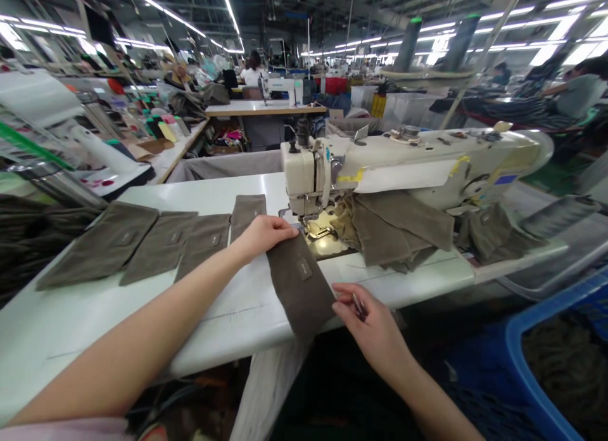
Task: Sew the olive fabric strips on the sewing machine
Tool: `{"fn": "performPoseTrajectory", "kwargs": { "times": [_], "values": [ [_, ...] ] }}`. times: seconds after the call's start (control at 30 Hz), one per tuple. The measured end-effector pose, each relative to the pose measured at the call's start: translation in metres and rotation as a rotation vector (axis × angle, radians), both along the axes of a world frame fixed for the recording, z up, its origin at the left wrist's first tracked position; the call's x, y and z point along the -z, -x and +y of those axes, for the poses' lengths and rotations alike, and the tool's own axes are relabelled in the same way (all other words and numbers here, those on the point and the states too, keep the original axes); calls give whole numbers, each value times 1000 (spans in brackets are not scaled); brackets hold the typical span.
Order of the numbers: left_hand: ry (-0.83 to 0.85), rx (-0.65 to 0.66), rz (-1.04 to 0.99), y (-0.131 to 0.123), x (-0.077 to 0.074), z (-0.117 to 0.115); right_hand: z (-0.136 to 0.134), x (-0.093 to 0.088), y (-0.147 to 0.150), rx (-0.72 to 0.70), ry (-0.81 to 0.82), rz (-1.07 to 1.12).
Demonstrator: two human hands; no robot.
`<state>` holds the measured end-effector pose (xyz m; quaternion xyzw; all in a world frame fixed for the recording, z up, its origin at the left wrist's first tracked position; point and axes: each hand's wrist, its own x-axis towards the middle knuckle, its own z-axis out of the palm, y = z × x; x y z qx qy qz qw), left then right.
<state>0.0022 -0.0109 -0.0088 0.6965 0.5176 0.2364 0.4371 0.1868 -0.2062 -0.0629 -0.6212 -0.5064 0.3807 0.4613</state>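
A brown fabric panel point(297, 301) with a small stitched label point(304, 269) lies on the sewing table, its lower end hanging over the front edge. My left hand point(266, 234) is closed on its upper corner, fingertips beside the presser foot point(308, 229) of the sewing machine point(304, 178). At the panel's lower right edge, my right hand point(368, 317) pinches the cloth between thumb and forefinger. A small metal tool point(360, 306) is tucked in the curled fingers of that hand; its kind is hard to make out.
Several similar labelled panels point(164, 241) lie in a row at left. Loose brown fabric point(403, 229) is piled under the machine arm. A blue basket point(515, 339) holding cloth stands at lower right. Behind are another machine point(282, 89) and a person point(251, 73).
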Motion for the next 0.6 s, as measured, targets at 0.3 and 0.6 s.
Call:
{"fn": "performPoseTrajectory", "kwargs": {
  "times": [0.3,0.6],
  "values": [
    [58,-13,-38,-10,4,11,6,-2,-4,70,73,215],
    [24,-48,-14,-8,9,11,4,-3,-1,67,38,264]
  ]
}}
